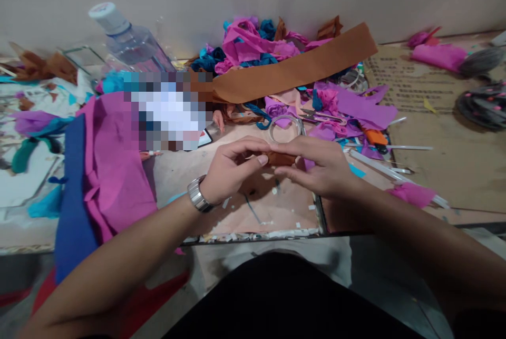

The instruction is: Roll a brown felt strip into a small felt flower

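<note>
Between my two hands is a small folded piece of brown crepe paper [281, 159], mostly covered by fingers. My left hand [236, 166], with a metal watch at its wrist, pinches the paper's left end between thumb and fingers. My right hand [318, 162] grips the right end, its fingers over the top and thumb below. Just beyond the hands lies a roll of clear tape [272, 132], with small thread snips [322, 116] to its right. A long brown crepe paper strip [294, 67] stretches across the paper pile behind.
A clear plastic bottle [136, 46] leans at the back left near a blurred-out patch. Pink crepe paper [118, 170] and a blue sheet [75, 202] hang over the front edge. An orange cutter [375, 137] and white sticks [379, 167] lie right, beside flat cardboard [419, 160].
</note>
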`<action>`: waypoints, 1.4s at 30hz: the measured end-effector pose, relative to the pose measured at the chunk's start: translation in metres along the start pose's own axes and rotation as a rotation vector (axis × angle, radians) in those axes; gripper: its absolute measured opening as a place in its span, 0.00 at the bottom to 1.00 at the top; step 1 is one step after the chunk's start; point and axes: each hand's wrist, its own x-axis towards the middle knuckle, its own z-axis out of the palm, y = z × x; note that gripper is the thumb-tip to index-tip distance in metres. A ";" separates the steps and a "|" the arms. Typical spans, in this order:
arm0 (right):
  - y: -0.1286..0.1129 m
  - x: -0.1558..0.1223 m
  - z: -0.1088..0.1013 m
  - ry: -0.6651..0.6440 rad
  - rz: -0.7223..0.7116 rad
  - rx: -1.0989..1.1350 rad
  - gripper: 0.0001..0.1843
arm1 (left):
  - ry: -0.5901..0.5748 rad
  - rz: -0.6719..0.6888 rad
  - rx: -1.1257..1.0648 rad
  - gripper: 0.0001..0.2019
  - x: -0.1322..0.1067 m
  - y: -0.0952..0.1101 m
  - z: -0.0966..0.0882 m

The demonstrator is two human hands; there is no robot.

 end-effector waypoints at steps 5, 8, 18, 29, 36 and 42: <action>-0.001 0.003 0.000 0.094 -0.011 0.008 0.14 | -0.011 0.047 0.049 0.07 0.001 0.005 0.003; -0.002 0.005 0.000 0.134 0.008 0.026 0.12 | -0.027 0.103 0.095 0.08 0.000 0.007 0.005; -0.003 0.005 0.001 0.080 0.176 0.189 0.07 | 0.005 0.229 0.244 0.07 -0.001 0.011 0.004; -0.007 0.006 0.010 -0.040 0.614 0.835 0.20 | -0.027 0.372 0.385 0.13 -0.002 0.010 0.002; -0.008 0.006 0.007 0.002 0.673 0.767 0.22 | -0.031 0.327 0.326 0.13 -0.003 0.010 0.002; -0.008 0.006 0.010 -0.024 0.700 0.789 0.23 | -0.044 0.304 0.318 0.12 -0.004 0.009 0.004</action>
